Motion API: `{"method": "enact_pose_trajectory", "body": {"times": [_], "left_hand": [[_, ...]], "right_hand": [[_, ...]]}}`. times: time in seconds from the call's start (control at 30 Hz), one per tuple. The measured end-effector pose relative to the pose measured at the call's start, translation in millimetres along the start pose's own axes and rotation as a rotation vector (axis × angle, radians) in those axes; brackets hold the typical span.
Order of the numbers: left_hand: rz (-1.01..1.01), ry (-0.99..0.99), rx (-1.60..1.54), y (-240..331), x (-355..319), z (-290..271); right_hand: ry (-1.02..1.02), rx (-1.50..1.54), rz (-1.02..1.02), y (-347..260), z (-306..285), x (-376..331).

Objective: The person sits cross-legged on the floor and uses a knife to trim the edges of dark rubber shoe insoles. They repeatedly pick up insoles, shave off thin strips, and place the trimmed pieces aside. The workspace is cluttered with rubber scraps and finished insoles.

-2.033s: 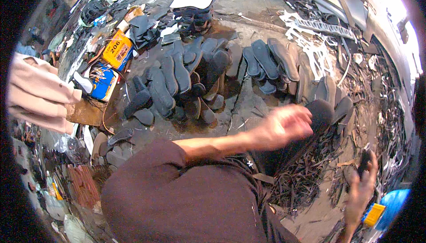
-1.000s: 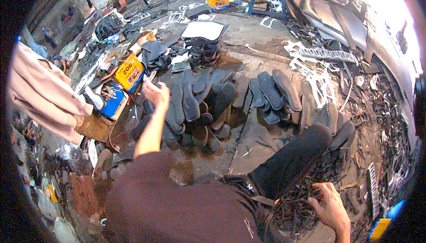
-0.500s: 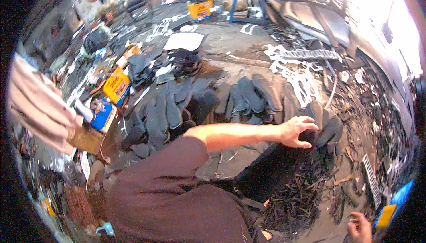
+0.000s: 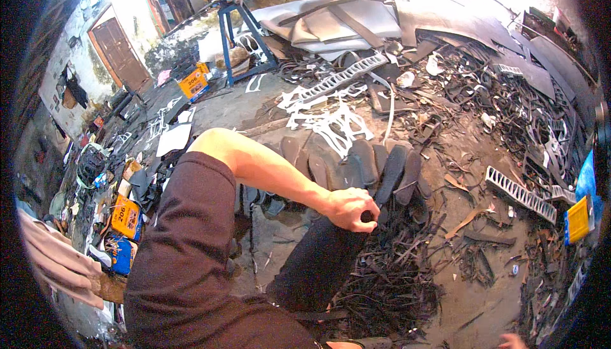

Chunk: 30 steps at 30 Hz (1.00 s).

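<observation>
My left arm, in a dark brown sleeve, reaches across to the right. My left hand (image 4: 349, 209) is closed, its fingers curled with thumb and forefinger forming a ring; whatever lies inside is dark and I cannot make it out. Just beyond the knuckles stand several dark sole-shaped pieces (image 4: 391, 174), leaning side by side in a row. Below the hand runs a long black shape (image 4: 315, 263), its kind unclear. Dark thin offcuts (image 4: 388, 285) are heaped beside it. Only a blurred bit of my right hand (image 4: 512, 341) shows at the bottom edge, its fingers mostly hidden.
White cut-out sheet scraps (image 4: 331, 123) and a slotted grey strip (image 4: 344, 78) lie ahead, near a blue metal stand (image 4: 245, 43). Another slotted strip (image 4: 520, 195) is at right, by a yellow-and-blue packet (image 4: 579, 218). Yellow-and-blue boxes (image 4: 126, 217) sit at left.
The view has swung to the right. My left hand, spread over the sole-shaped pieces before, has curled closed. My right hand has dropped mostly out of the picture.
</observation>
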State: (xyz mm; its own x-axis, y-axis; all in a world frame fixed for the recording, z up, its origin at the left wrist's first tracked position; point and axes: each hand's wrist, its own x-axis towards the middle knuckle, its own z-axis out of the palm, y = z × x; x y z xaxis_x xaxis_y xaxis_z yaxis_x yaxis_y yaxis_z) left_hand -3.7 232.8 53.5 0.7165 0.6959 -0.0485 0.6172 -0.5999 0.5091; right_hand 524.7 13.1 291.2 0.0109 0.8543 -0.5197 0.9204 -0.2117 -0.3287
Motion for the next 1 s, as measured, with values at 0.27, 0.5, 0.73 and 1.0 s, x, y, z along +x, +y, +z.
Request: {"method": "enact_pose_trajectory", "body": {"times": [0.27, 0.5, 0.73, 1.0], "left_hand": [[-0.272, 0.142, -0.079, 16, 11, -4], [-0.614, 0.042, -0.059, 80, -58, -47], [-0.669, 0.078, -0.078, 130, -79, -89], [-0.830, -0.128, -0.267, 210, -84, -100]], "right_hand": [[0.665, 0.137, -0.146, 57, 163, 62], [0.241, 0.231, 0.048, 79, 125, 120], [0.072, 0.217, 0.008, 15, 69, 88], [-0.033, 0.141, 0.202, -48, 97, 19]]}}
